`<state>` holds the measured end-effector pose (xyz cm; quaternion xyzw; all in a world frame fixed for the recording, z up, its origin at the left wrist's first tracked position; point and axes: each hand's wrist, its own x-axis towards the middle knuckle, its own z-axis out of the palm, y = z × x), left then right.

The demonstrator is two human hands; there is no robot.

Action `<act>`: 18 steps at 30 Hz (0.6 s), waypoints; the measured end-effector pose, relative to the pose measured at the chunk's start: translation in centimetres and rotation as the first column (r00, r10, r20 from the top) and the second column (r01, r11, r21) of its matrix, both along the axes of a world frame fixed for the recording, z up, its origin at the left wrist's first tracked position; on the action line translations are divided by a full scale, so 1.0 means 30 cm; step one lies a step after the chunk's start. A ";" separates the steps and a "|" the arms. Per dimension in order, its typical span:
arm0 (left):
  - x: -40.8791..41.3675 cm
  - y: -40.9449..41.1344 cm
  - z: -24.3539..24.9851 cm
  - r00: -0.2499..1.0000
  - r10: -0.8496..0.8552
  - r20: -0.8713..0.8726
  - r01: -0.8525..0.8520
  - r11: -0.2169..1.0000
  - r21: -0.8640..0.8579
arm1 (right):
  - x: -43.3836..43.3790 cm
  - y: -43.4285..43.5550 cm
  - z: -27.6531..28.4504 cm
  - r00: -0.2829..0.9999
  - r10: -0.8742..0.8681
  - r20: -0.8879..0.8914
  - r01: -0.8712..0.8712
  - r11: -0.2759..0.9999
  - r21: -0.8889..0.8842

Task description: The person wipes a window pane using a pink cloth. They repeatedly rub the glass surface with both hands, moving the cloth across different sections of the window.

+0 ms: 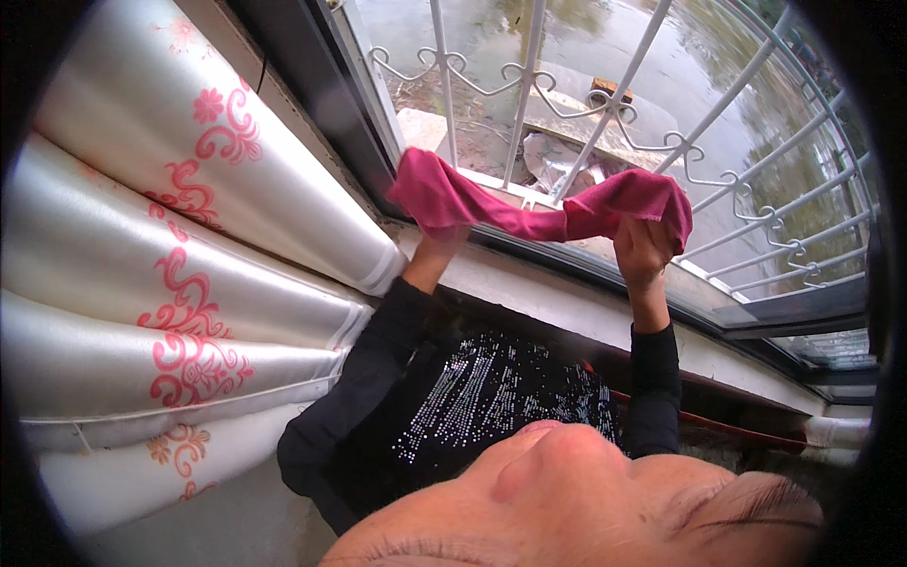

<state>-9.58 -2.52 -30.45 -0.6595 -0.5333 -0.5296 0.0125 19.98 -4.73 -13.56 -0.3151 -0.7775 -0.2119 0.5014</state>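
Observation:
A crumpled magenta cloth [521, 218] hangs between my hands in front of the open window, sagging in the middle. Its left end covers most of my left hand [448, 235], so those fingers are hidden, and the cloth is held up there. At the other end, my right hand [641, 251] grips the fabric, with bent fingers partly under a fold. Both hands are raised above the white window sill [524, 280], close to the dark window frame [354, 106].
White metal window bars [524, 78] with scrolls stand just beyond the cloth. Outside lie a brick [611, 90] on a slab and some crumpled plastic [553, 159], with water behind. A shiny white curtain [283, 191] with pink patterns hangs at left, near my left arm.

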 end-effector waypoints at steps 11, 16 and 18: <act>0.016 0.014 0.042 0.999 0.036 -0.033 -0.029 0.984 0.178 | 0.008 0.001 -0.055 0.998 -0.053 -0.029 0.053 0.999 0.004; -0.003 0.034 0.134 0.968 -0.207 0.143 0.200 0.978 0.058 | 0.003 -0.010 -0.048 0.998 -0.052 0.029 0.054 0.996 -0.066; -0.061 0.062 0.096 0.994 -0.104 -0.040 0.102 0.993 -0.055 | -0.015 -0.004 -0.062 0.999 0.004 0.038 0.001 0.992 -0.127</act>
